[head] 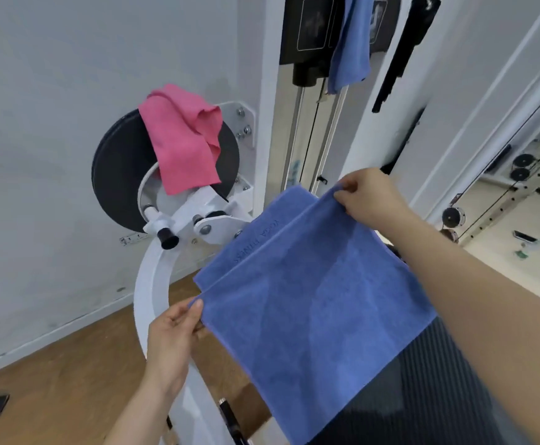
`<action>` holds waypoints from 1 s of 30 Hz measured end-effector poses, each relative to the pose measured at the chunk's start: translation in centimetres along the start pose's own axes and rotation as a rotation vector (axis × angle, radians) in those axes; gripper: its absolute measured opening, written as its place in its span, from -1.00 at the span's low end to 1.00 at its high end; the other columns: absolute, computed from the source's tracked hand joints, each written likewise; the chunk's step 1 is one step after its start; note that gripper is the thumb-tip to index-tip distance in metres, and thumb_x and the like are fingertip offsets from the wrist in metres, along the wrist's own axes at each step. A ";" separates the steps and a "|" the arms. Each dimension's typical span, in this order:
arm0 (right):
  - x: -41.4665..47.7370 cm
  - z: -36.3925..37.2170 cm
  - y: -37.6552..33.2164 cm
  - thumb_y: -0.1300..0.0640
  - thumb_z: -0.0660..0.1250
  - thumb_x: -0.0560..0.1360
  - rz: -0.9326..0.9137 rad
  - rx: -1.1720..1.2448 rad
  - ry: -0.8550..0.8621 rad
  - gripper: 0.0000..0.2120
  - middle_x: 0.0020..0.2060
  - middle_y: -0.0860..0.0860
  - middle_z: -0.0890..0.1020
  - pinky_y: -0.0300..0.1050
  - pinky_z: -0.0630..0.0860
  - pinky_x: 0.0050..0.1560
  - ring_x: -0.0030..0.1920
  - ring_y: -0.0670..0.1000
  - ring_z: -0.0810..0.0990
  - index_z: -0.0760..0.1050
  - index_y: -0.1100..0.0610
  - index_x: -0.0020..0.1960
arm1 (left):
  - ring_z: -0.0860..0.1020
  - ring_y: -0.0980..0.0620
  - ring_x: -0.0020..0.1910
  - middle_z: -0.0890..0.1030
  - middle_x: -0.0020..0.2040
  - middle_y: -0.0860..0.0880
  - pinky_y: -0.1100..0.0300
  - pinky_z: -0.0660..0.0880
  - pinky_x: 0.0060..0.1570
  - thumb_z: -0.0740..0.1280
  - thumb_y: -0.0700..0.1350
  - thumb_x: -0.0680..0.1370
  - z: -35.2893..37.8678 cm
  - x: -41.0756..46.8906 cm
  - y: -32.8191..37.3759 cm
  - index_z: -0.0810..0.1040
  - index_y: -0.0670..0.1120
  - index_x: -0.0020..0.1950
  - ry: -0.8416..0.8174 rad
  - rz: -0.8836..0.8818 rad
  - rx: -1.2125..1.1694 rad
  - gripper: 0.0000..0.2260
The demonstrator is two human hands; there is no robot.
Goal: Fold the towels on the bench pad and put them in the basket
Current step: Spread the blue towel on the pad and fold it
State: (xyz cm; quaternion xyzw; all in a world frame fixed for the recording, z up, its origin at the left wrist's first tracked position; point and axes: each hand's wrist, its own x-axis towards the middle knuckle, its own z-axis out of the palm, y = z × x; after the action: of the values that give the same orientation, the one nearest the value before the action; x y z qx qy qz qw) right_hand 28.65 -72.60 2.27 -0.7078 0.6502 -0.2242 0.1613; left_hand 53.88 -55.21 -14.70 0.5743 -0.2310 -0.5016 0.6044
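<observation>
**What we cannot make out**

The blue towel (320, 290) hides most of the surface (422, 396) at 5 o'clock, and we cannot read its blurred lettering (256, 239). At 12 o'clock, the top edge cuts off a second blue towel (349, 49).

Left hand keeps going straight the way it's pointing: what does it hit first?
Past the blue towel corner the left hand pinches, probably the machine's white pivot bracket, though depth is unclear.
</observation>
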 end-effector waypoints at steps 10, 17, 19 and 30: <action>8.2 9.7 -0.9 0.22 0.18 0.53 -0.130 -0.241 -0.016 -0.78 -0.03 0.12 0.64 -0.13 0.34 -0.20 -0.04 0.16 0.55 0.61 0.13 0.00 | 0.65 -0.16 0.01 0.71 -0.07 -0.13 -0.04 0.55 0.10 0.35 -0.26 0.55 -0.1 8.4 -2.2 0.67 -0.20 -0.02 0.185 -0.062 0.039 -0.90; 10.1 10.8 -0.1 0.14 0.29 0.51 -0.079 -0.274 -0.071 -0.62 0.18 0.08 0.57 0.00 0.50 0.04 0.20 0.17 0.50 0.43 0.05 0.32 | 0.64 -0.15 -0.05 0.69 -0.13 -0.13 -0.02 0.55 0.06 0.43 -0.30 0.48 -0.4 10.1 -3.1 0.63 -0.14 -0.12 0.198 -0.038 0.191 -0.92; 10.5 10.7 -0.1 0.15 0.30 0.50 -0.079 -0.245 -0.080 -0.62 0.18 0.06 0.58 0.01 0.51 0.05 0.20 0.15 0.51 0.45 0.05 0.31 | 0.62 -0.14 -0.05 0.66 -0.11 -0.14 0.07 0.54 0.01 0.45 -0.33 0.45 -0.5 10.3 -3.0 0.60 -0.13 -0.10 0.201 -0.001 0.205 -0.88; 8.9 9.4 -0.2 0.26 0.26 0.48 -0.148 -0.228 -0.015 -0.79 -0.04 0.08 0.63 -0.15 0.40 -0.17 -0.04 0.11 0.55 0.65 0.08 -0.06 | 0.65 -0.10 -0.01 0.71 -0.10 -0.07 -0.05 0.54 0.15 0.47 -0.21 0.46 -1.3 10.3 -1.4 0.71 -0.09 -0.07 0.084 -0.027 0.222 -0.91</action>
State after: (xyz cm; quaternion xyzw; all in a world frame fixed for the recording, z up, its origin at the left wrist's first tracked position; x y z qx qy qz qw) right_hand 34.24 -82.05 -4.64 -0.7693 0.6163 -0.1545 0.0678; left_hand 58.51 -63.32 -19.37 0.6612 -0.2518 -0.4566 0.5394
